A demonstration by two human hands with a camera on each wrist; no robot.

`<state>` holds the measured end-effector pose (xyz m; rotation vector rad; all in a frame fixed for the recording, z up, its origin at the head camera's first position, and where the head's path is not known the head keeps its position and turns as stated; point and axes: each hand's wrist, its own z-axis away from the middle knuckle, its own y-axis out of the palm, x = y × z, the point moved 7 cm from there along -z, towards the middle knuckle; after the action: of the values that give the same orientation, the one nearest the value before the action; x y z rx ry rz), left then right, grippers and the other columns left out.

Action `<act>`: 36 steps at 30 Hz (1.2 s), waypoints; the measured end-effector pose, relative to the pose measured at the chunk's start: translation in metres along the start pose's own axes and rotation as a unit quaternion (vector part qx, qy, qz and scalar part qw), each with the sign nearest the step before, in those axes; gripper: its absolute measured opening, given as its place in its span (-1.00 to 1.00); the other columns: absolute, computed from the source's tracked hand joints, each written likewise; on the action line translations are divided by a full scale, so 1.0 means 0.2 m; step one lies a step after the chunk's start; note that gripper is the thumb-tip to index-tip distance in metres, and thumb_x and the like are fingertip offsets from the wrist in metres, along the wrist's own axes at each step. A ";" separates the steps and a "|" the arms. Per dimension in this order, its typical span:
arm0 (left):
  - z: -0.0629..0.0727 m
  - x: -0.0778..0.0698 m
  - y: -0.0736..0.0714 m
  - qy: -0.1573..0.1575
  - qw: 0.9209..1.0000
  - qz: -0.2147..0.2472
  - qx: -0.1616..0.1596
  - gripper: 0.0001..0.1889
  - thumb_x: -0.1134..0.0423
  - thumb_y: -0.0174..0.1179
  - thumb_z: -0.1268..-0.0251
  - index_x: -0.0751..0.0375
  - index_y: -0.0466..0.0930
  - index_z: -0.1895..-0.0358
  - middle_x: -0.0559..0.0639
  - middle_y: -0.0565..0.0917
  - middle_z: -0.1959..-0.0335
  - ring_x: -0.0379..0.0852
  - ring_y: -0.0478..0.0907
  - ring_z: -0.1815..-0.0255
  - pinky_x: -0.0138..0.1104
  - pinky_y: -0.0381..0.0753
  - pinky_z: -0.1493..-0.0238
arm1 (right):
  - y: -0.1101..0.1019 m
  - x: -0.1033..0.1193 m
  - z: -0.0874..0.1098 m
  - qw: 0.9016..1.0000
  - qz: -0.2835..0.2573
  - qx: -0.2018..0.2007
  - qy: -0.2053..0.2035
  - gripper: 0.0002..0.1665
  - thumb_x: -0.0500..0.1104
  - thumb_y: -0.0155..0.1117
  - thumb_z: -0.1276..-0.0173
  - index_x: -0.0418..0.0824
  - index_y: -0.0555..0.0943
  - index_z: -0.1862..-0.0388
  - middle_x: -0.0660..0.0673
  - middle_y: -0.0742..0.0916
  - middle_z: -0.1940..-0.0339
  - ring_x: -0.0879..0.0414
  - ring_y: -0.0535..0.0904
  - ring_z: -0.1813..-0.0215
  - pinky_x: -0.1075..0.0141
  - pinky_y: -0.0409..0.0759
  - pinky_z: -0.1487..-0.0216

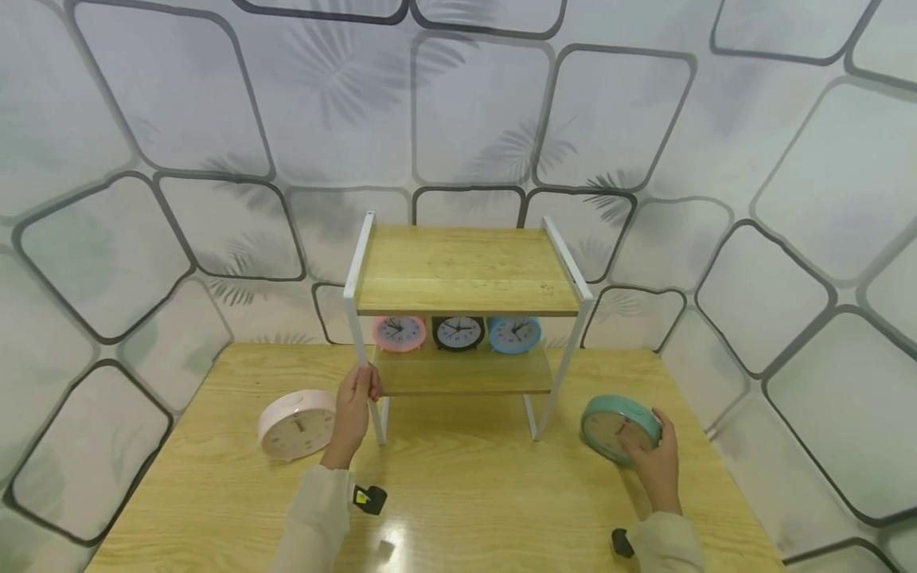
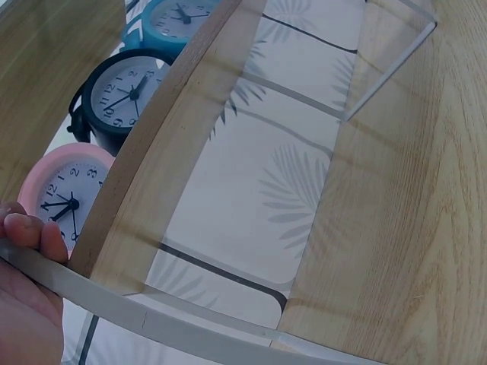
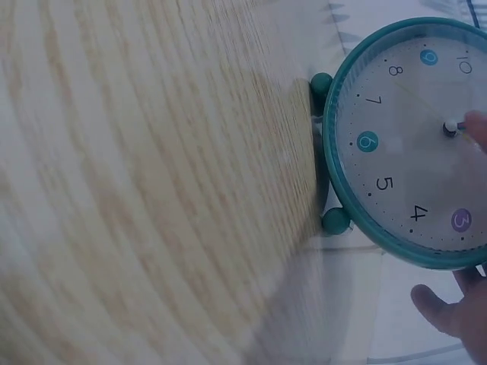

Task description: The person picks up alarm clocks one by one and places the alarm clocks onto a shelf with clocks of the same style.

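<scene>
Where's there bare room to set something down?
Bare: the top board, between its white rails; the lower board, in front of the pink clock, black clock and blue clock; the tabletop in front, between left hand and right hand. Crowded: the lower board's back, around those clocks, and by the pale pink clock and green clock.

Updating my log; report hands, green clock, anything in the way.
Left hand grips white shelf post. Right hand holds green clock, right of the shelf. Nothing seen between clock and shelf.
</scene>
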<state>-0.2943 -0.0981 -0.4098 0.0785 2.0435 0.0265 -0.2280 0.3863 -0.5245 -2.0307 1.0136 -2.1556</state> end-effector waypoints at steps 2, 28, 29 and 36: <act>0.00 0.01 0.00 0.001 1.000 0.000 0.000 -0.64 0.44 -0.42 -0.52 0.60 0.16 0.49 0.09 0.22 0.65 -0.15 0.19 0.61 -0.20 0.19 0.51 | 0.00 -0.01 0.01 1.000 0.004 0.014 0.013 0.03 -0.12 0.28 -0.28 -0.14 -0.14 -0.51 -0.48 0.14 -0.43 -0.42 0.11 -0.38 -0.30 0.18 -0.28; 0.00 0.02 -0.01 -0.018 1.000 -0.001 -0.004 -0.64 0.44 -0.40 -0.52 0.61 0.17 0.48 -0.06 0.27 0.63 -0.22 0.21 0.59 -0.36 0.26 0.50 | 0.07 -0.08 0.10 0.999 0.004 -0.019 0.027 -0.23 -0.10 0.32 -0.25 -0.43 0.19 -0.26 -0.42 0.41 -0.21 -0.31 0.30 -0.28 -0.17 0.21 -0.34; 0.00 0.04 -0.01 -0.018 1.000 -0.001 -0.006 -0.64 0.44 -0.40 -0.52 0.61 0.17 0.48 -0.06 0.27 0.63 -0.22 0.21 0.59 -0.38 0.26 0.50 | 0.07 -0.08 0.09 0.999 0.003 -0.018 0.028 -0.23 -0.09 0.32 -0.25 -0.43 0.19 -0.26 -0.41 0.42 -0.21 -0.31 0.30 -0.28 -0.16 0.21 -0.35; -0.01 0.14 -0.03 -0.005 1.000 0.022 -0.010 -0.62 0.37 -0.38 -0.53 0.57 0.18 0.48 -0.04 0.25 0.64 -0.19 0.19 0.60 -0.31 0.22 0.51 | 0.07 -0.06 0.10 0.998 0.026 -0.034 0.036 -0.26 -0.04 0.34 -0.23 -0.46 0.28 -0.20 -0.47 0.47 -0.19 -0.32 0.36 -0.25 -0.15 0.28 -0.31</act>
<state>-0.3089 -0.1023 -0.4332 0.1117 2.0307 0.0737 -0.2134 0.3722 -0.5422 -1.9440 1.1503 -2.2114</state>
